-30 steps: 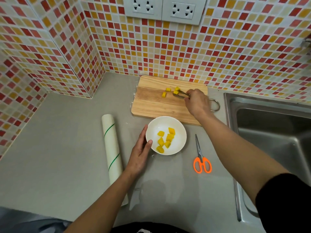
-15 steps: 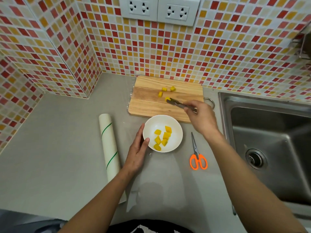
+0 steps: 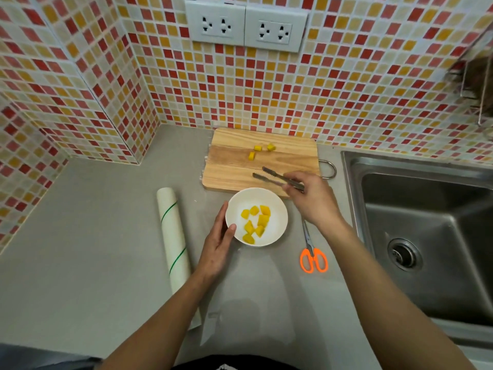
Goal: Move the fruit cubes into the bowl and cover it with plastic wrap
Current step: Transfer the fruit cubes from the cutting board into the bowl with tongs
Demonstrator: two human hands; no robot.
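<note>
A white bowl (image 3: 283,209) sits on the grey counter and holds several yellow fruit cubes (image 3: 254,222). Three more cubes (image 3: 257,148) lie at the back of the wooden cutting board (image 3: 234,169). My right hand (image 3: 316,202) grips metal tongs (image 3: 276,178). Their tips are apart and empty over the board's front edge, just behind the bowl. My left hand (image 3: 217,245) rests against the bowl's left side with straight fingers, thumb at the rim. A roll of plastic wrap (image 3: 173,236) lies left of that hand.
Orange-handled scissors (image 3: 312,259) lie on the counter right of the bowl. A steel sink (image 3: 426,222) fills the right side. Tiled walls close the back and left, with sockets (image 3: 246,26) above the board.
My right hand carried a cube in the tongs from the back of the board toward the bowl. The tongs are now open and empty, and the board has one cube fewer. My left hand stayed put.
</note>
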